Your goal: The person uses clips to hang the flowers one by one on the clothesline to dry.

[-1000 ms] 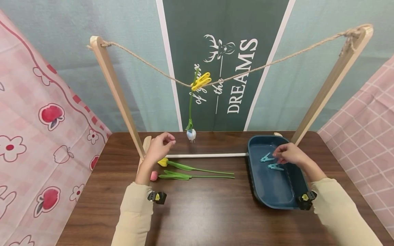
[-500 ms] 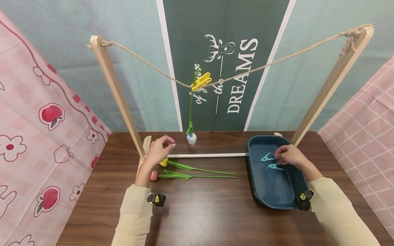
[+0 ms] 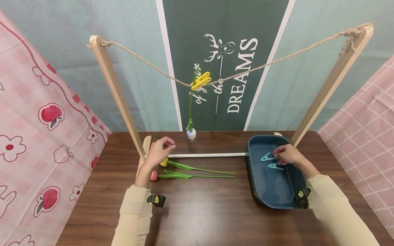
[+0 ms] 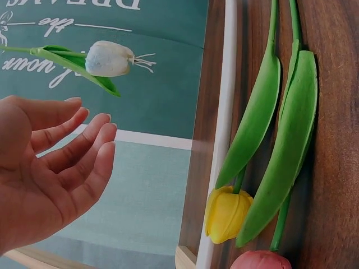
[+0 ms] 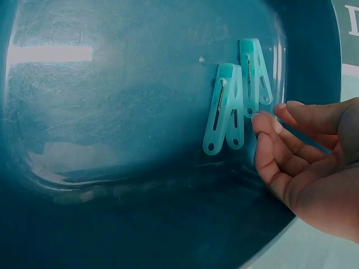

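My left hand (image 3: 158, 150) hovers with loosely bent fingers and holds nothing, left of the hanging white-and-blue tulip (image 4: 107, 58). That tulip dangles bloom down from a yellow clothespin (image 3: 201, 81) gripping its stem on the rope (image 3: 144, 62). Below the left hand, a yellow tulip (image 4: 229, 214) and a pink tulip (image 4: 261, 260) lie on the table with their stems pointing right. Over the blue basin (image 3: 272, 196), my right hand (image 5: 314, 162) has curved, empty fingers. Its fingertips are close beside two turquoise clothespins (image 5: 226, 89) on the basin floor.
Wooden posts rise at the left (image 3: 115, 89) and right, with the rope sagging between them. A white rod (image 3: 209, 155) runs low across the brown table (image 3: 197, 218) to the basin. Printed cloths hang behind and at both sides.
The hanging tulip dips slightly, then rises back. Both hands stay nearly in place, while the right wrist and sleeve shift a little to the left.
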{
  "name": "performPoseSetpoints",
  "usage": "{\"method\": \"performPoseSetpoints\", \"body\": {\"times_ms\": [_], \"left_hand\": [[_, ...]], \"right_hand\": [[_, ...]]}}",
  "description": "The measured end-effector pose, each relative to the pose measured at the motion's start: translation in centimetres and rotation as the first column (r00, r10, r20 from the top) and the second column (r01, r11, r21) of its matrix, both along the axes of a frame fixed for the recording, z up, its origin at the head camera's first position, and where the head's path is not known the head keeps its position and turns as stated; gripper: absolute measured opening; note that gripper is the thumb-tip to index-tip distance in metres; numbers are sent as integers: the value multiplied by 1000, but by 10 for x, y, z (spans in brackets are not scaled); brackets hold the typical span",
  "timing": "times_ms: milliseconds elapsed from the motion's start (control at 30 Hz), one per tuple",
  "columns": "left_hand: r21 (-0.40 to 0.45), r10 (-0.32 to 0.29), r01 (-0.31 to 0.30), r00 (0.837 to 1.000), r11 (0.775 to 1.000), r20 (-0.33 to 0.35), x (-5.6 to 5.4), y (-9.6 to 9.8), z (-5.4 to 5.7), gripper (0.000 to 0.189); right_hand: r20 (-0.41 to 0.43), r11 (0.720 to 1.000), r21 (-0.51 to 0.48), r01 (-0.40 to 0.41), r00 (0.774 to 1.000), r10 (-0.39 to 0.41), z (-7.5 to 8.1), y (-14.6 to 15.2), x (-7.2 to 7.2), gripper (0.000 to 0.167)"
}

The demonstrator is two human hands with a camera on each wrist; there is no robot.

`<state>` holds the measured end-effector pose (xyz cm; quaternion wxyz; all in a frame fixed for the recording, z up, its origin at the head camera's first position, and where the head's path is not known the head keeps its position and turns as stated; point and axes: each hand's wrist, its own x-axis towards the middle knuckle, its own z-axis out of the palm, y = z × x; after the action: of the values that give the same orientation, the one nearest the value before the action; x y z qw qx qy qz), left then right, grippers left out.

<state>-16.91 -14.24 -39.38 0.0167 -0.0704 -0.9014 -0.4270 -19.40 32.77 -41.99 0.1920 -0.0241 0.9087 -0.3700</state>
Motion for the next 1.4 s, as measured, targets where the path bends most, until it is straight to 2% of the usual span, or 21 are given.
{"method": "performPoseSetpoints", "body": {"times_ms": [733, 1100, 1400], "left_hand": [[-27, -17, 17, 1000, 999, 22, 2, -3, -5, 9], [-23, -20, 20, 999, 1000, 28, 4, -3, -9, 9], [-21, -21, 21, 999, 1000, 41, 4, -3, -11, 10]], "right_hand": [[48, 999, 16, -52, 998, 51, -9, -2, -2, 26], [35, 1000, 10, -10, 999, 10, -9, 0, 0, 21], [10, 1000, -2, -13, 1000, 13, -3, 1, -1, 23]]}}
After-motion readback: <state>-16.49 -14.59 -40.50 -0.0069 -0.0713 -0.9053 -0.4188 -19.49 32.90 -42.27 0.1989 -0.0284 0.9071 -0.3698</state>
